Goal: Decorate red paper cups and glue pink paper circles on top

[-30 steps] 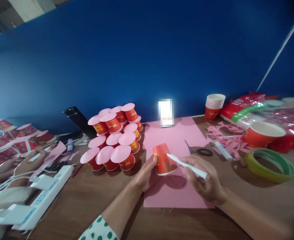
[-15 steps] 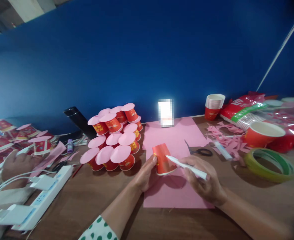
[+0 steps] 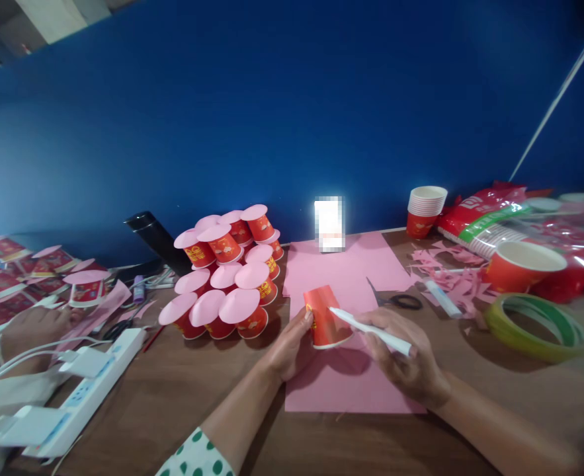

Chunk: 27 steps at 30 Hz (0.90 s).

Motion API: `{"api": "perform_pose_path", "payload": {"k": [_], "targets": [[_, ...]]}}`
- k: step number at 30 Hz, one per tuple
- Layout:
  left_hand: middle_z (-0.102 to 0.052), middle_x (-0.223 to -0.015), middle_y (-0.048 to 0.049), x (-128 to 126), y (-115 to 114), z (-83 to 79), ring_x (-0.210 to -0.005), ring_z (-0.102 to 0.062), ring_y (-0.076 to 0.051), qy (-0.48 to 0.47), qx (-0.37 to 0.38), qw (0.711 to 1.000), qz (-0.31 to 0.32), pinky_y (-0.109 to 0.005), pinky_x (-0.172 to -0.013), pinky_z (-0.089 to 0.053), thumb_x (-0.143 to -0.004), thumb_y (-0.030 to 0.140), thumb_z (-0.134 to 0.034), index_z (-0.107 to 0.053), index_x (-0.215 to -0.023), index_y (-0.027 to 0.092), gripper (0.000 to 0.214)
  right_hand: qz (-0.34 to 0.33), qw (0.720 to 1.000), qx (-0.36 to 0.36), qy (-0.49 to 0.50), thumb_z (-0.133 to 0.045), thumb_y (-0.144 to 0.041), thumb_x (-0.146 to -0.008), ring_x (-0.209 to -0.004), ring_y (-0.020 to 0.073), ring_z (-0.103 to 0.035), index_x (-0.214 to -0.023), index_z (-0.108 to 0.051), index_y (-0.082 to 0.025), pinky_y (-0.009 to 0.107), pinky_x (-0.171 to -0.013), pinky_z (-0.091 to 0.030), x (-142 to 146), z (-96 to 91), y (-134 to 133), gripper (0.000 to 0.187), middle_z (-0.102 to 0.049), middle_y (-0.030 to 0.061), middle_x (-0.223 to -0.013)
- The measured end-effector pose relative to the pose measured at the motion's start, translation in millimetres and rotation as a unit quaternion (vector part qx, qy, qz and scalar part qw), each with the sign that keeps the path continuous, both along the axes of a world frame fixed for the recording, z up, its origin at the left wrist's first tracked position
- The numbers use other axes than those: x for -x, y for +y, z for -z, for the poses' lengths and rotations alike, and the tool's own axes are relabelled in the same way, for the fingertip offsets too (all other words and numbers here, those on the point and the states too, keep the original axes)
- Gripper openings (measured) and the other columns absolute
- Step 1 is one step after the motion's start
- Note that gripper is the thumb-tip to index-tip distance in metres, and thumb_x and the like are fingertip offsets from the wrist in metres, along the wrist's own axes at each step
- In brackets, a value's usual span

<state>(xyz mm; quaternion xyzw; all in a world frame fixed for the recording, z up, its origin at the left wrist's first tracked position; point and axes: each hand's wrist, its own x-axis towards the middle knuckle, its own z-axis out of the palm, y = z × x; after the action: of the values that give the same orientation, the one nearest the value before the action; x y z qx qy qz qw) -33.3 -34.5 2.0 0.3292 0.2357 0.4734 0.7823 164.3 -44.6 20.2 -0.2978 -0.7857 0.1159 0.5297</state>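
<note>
My left hand (image 3: 294, 347) grips a red paper cup (image 3: 325, 316) from its left side; the cup is upside down, rim toward me, slightly tilted. In my right hand (image 3: 405, 357) is a white pen (image 3: 375, 332), its tip at the cup's right side. Whether the tip leaves a mark I cannot tell. Beneath both hands lie pink paper sheets (image 3: 331, 396). Just beyond my right hand are black-handled scissors (image 3: 405, 302), blades pointing toward the paper. To the left, several upturned red cups (image 3: 252, 324) with pink paper discs on top are stacked in two tiers.
At right sit a roll of tape (image 3: 500, 330), a large paper cup (image 3: 504, 274), pink scraps (image 3: 458, 281), a glue stick (image 3: 443, 299) and nested cups (image 3: 422, 221). A power strip (image 3: 81, 403) lies at left, near a co-worker's hand (image 3: 34, 334). A black bottle (image 3: 155, 241) leans behind.
My hands, the cup and the pen hold almost the same position. At the left, the co-worker's hand and a disc-topped cup near it have shifted slightly.
</note>
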Motion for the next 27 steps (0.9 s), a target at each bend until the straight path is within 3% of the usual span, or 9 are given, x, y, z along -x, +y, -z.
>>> {"api": "perform_pose_path", "payload": {"k": [5,8,11,13,17,22,27], "targets": [[-0.062,-0.116,-0.0144,0,0,-0.4,-0.115,-0.053,-0.029,0.000,0.002,1.000,0.003,-0.045,-0.102,-0.033,-0.091,0.032,-0.044,-0.054,-0.121,0.013,0.037,0.022,1.000,-0.005,0.020,-0.048,-0.013,-0.084,-0.077,0.0187,-0.064,-0.101,-0.060,-0.018,0.031,-0.070,-0.052,0,-4.1,-2,0.020,-0.067,0.0072,-0.085],[-0.061,-0.118,-0.0153,0,0,-2.4,-0.116,-0.052,-0.029,0.006,-0.003,1.000,0.000,-0.044,-0.102,-0.032,-0.091,0.032,-0.045,-0.054,-0.121,0.012,0.038,0.044,0.996,0.040,0.068,-0.048,-0.015,-0.086,-0.074,0.0170,-0.064,-0.099,-0.059,-0.018,0.028,-0.068,-0.053,0,-1.7,-2,0.018,-0.066,0.0059,-0.083],[-0.062,-0.117,-0.0157,1,0,-3.6,-0.113,-0.054,-0.030,0.015,0.003,1.000,-0.003,-0.044,-0.101,-0.035,-0.088,0.035,-0.050,-0.055,-0.119,0.012,0.039,0.048,0.989,0.092,0.107,-0.046,-0.017,-0.089,-0.072,0.0146,-0.064,-0.111,-0.054,-0.018,0.026,-0.067,-0.054,1,3.4,2,0.024,-0.066,0.0053,-0.085],[-0.064,-0.113,-0.0145,2,0,-3.6,-0.109,-0.057,-0.029,0.029,0.015,0.999,-0.016,-0.042,-0.097,-0.039,-0.086,0.037,-0.054,-0.057,-0.116,0.014,0.038,0.048,0.991,0.091,0.084,-0.045,-0.016,-0.090,-0.075,0.0146,-0.064,-0.116,-0.052,-0.018,0.028,-0.072,-0.053,2,5.7,5,0.027,-0.066,0.0063,-0.090],[-0.066,-0.108,-0.0102,1,0,-3.5,-0.101,-0.061,-0.025,0.067,0.003,0.995,-0.080,-0.036,-0.089,-0.046,-0.080,0.035,-0.063,-0.057,-0.113,0.018,0.038,0.056,0.996,0.067,0.007,-0.049,-0.018,-0.088,-0.090,0.0178,-0.064,-0.107,-0.058,-0.018,0.031,-0.082,-0.051,6,6.7,7,0.021,-0.067,0.0078,-0.097],[-0.066,-0.104,-0.0087,-1,3,1.1,-0.096,-0.063,-0.023,0.100,-0.044,0.984,-0.137,-0.032,-0.084,-0.049,-0.078,0.038,-0.065,-0.055,-0.114,0.018,0.042,0.045,0.994,0.083,-0.060,-0.058,-0.027,-0.085,-0.092,0.0190,-0.064,-0.115,-0.054,-0.021,0.031,-0.082,-0.052,9,9.1,2,0.031,-0.066,0.0072,-0.105],[-0.065,-0.108,-0.0087,0,7,13.3,-0.098,-0.061,-0.022,0.163,-0.094,0.971,-0.149,-0.035,-0.088,-0.047,-0.079,0.041,-0.062,-0.053,-0.120,0.019,0.047,0.059,0.992,0.081,-0.071,-0.061,-0.038,-0.083,-0.088,0.0186,-0.065,-0.114,-0.051,-0.020,0.030,-0.079,-0.053,11,14.6,6,0.037,-0.066,0.0072,-0.103]]}}
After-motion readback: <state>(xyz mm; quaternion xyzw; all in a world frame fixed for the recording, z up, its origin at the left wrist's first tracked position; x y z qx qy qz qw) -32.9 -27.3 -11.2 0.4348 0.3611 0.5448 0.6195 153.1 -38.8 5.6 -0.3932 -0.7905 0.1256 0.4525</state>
